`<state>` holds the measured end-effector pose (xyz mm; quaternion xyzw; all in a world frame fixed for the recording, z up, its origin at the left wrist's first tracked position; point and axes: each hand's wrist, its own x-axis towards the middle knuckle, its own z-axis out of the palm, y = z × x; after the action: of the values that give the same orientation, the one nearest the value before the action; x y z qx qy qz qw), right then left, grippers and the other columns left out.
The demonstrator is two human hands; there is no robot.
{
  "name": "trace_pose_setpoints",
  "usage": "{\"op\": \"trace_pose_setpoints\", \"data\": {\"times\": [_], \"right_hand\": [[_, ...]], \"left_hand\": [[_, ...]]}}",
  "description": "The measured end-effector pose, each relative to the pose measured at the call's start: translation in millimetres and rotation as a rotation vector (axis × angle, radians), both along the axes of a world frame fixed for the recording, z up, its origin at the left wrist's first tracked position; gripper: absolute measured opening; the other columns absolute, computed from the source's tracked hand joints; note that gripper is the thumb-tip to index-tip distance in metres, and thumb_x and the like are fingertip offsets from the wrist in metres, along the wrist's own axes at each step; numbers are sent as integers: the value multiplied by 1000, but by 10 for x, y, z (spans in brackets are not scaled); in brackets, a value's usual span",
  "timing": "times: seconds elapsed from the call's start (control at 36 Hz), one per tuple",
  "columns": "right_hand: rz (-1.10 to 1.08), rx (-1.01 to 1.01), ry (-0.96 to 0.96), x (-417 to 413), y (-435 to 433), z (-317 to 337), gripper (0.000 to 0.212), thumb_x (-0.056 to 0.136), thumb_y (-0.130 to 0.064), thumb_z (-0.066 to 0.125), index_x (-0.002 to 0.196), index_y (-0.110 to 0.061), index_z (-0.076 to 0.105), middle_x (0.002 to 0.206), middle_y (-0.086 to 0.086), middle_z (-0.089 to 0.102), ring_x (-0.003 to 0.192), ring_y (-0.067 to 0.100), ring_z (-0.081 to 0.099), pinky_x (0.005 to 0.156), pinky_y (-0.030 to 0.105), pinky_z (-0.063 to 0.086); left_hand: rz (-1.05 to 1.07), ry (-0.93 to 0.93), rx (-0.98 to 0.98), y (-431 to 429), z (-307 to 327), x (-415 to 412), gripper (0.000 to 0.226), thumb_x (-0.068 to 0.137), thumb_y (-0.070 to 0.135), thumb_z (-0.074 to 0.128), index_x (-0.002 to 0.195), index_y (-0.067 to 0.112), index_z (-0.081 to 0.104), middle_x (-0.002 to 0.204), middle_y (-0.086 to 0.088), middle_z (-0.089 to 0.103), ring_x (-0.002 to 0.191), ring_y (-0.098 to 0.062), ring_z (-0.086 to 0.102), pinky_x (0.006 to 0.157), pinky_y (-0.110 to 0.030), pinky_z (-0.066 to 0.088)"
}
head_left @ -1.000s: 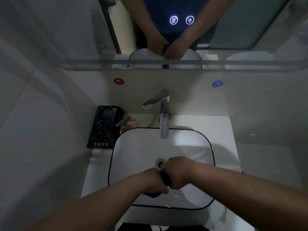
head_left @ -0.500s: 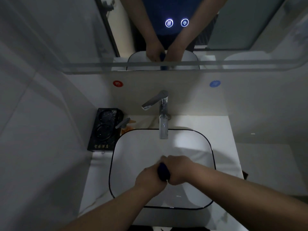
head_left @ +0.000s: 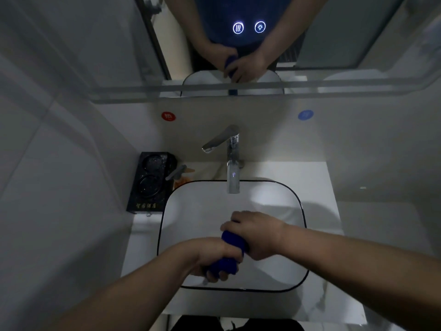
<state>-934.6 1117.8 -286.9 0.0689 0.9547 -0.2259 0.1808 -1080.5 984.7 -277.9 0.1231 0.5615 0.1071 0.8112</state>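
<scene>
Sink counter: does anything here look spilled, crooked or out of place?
Nothing serious. The tap lever is swung leftward, not straight, and a grey-and-orange item lies between the black tray and the basin. The left hand and right hand grip a blue cloth over the basin; no spill shows.

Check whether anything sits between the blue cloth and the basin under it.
Nothing visible does. The left hand and right hand both grip the blue cloth directly, over the open basin. The faucet spout ends farther back, apart from the cloth.
</scene>
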Motion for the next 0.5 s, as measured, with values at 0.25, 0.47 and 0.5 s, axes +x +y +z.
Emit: {"op": "trace_pose_setpoints", "data": {"times": [0.25, 0.47, 0.5], "right_hand": [[77, 132, -395, -217, -16, 128, 39, 83, -34, 72, 120, -25, 64, 95, -3, 68, 83, 24, 65, 73, 36, 55], [-110, 38, -631, -420, 43, 33, 16, 66, -26, 74, 78, -16, 69, 76, 2, 70, 70, 26, 68, 67, 34, 58], [-150, -26, -662, -411, 51, 17, 14, 58, -23, 75, 69, -16, 70, 69, 3, 70, 65, 26, 69, 65, 35, 59]], "left_hand": [[-420, 665, 307, 155, -225, 260, 21, 77, 29, 74, 88, 20, 58, 59, 5, 66, 52, -15, 65, 51, -23, 50], [-463, 1174, 602, 79, -406, 342, 49, 88, 39, 74, 127, 22, 49, 108, -3, 74, 94, -28, 75, 71, -33, 53], [-488, 1225, 641, 67, -422, 359, 45, 89, 37, 71, 127, 22, 51, 106, -3, 73, 92, -29, 74, 68, -33, 51]]}}
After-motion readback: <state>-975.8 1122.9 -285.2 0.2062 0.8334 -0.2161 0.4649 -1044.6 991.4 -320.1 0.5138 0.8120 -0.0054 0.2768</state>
